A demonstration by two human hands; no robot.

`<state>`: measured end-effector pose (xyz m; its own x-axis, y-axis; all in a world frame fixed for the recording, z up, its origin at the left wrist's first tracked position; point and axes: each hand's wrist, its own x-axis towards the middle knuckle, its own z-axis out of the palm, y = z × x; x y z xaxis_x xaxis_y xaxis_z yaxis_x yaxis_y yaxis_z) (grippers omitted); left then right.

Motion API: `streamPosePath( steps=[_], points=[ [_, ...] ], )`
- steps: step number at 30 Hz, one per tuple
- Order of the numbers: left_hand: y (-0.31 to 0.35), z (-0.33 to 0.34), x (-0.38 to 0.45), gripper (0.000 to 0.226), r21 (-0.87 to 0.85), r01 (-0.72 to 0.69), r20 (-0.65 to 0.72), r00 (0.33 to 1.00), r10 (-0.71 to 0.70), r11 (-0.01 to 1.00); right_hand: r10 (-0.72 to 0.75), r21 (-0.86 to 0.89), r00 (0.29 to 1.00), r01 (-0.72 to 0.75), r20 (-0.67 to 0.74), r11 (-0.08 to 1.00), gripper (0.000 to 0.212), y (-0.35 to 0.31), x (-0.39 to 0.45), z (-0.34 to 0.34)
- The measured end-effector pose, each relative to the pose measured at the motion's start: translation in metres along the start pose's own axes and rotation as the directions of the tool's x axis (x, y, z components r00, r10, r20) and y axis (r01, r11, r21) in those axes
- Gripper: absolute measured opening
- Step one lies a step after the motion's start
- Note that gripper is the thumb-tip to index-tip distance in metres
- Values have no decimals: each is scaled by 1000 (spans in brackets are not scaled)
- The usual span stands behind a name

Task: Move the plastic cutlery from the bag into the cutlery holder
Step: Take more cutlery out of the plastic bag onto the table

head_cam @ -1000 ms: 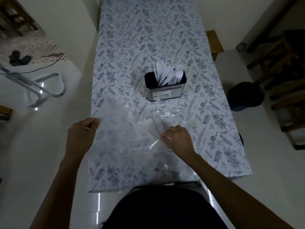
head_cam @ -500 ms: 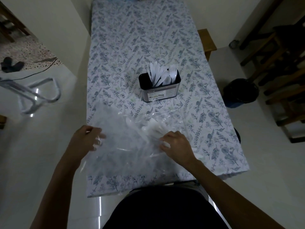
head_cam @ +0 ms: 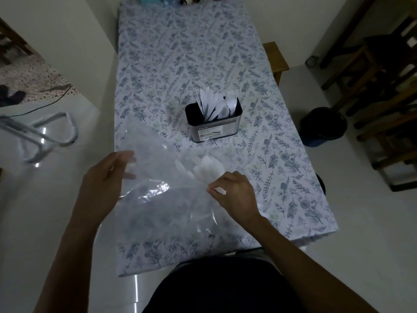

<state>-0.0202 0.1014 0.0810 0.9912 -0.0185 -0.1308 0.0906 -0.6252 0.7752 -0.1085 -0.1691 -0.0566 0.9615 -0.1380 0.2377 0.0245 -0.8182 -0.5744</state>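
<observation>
A clear plastic bag (head_cam: pixel 158 195) lies on the near part of the floral table, partly lifted at its left side. My left hand (head_cam: pixel 106 177) holds the bag's left edge with fingers partly spread. My right hand (head_cam: pixel 232 190) is pinched on a bundle of white plastic cutlery (head_cam: pixel 205 169) through or at the bag; a white handle end shows between its fingers. The dark metal cutlery holder (head_cam: pixel 213 127) stands upright beyond the bag and holds several white knives, forks and spoons (head_cam: pixel 216 105).
The floral-cloth table (head_cam: pixel 282 177) runs away from me. A wooden stool (head_cam: pixel 276 57) is at the right edge, a dark bin (head_cam: pixel 322 125) and wooden chairs (head_cam: pixel 383 86) on the right floor. A metal frame (head_cam: pixel 45 134) lies on the left floor.
My left hand has raised the bag's left edge and opened its fingers. The cutlery bundle has gathered under my right hand, which stays in nearly the same spot.
</observation>
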Motion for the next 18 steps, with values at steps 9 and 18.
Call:
streamPosePath(
  steps=[9, 18],
  points=[
    [37, -6, -4, 27, 65, -95, 8, 995, 95, 993, -14, -17, 999, 13, -51, 1000, 13, -3, 0, -6],
    [37, -5, 4, 26, 116, -98, -10, 995, 100, 988, -25, -3, 997, 24, -69, 1000, 15, -2, 5, -8]
  ],
)
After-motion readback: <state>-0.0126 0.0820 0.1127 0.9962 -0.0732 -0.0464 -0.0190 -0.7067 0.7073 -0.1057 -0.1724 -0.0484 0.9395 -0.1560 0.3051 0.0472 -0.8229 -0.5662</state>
